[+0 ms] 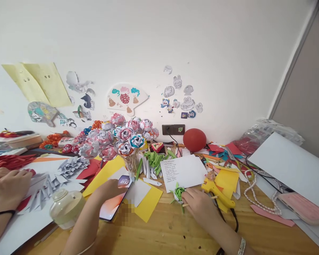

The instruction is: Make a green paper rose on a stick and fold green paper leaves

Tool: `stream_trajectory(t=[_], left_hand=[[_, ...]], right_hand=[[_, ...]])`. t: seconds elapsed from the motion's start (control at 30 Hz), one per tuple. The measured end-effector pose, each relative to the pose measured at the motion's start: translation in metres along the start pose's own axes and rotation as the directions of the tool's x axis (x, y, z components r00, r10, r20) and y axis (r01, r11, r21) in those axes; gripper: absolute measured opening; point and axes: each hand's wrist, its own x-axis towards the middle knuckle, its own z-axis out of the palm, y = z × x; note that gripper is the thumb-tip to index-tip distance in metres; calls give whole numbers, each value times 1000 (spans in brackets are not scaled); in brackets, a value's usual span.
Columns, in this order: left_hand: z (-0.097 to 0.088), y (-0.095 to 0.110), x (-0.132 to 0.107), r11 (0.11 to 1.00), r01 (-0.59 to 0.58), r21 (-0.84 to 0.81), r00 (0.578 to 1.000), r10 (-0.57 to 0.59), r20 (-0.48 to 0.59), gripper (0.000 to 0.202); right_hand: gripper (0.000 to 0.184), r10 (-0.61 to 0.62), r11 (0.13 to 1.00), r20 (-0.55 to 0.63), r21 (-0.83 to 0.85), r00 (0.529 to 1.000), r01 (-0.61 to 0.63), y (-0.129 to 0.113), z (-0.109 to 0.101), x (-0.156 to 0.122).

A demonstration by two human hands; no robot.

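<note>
Bracelet nearest, the right hand pinches a green paper flower, seemingly mostly shaped, near a written sheet; the left hand meets a phone, grip unclear. Finished-looking blooms stand bunched; green pieces lie loose.

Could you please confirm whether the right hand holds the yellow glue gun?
No, the right hand holds a green flower; the glue gun lies beside it.

Wooden table, heavily loaded. Carries yellow glue gun, with dark cable just in front. Left of glue gun: yellow sheet, then phone, then large white sheet. Behind-left of glue gun: handwritten sheet. Right of glue gun: pearly bead string, pink paper strip.
</note>
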Motion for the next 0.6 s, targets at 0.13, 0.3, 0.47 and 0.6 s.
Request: stream_trajectory(t=[0.13,0.3,0.47,0.6], left_hand=[[-2,-19,2,1000,-7,-27,1000,7,-14,28],[-3,-20,0,999,-14,-37,1000,13,-24,25],[-4,-16,-5,997,-11,-71,999,8,-43,24],[-9,1,-7,991,-3,-130,985,-20,-171,28]], right_hand=[[22,-2,1000,10,8,1000,1,-1,0,0],[22,9,1000,13,12,1000,-10,-3,0,1],[22,14,1000,2,8,1000,-14,-2,0,0],[20,24,1000,13,10,1000,-24,-3,0,1]])
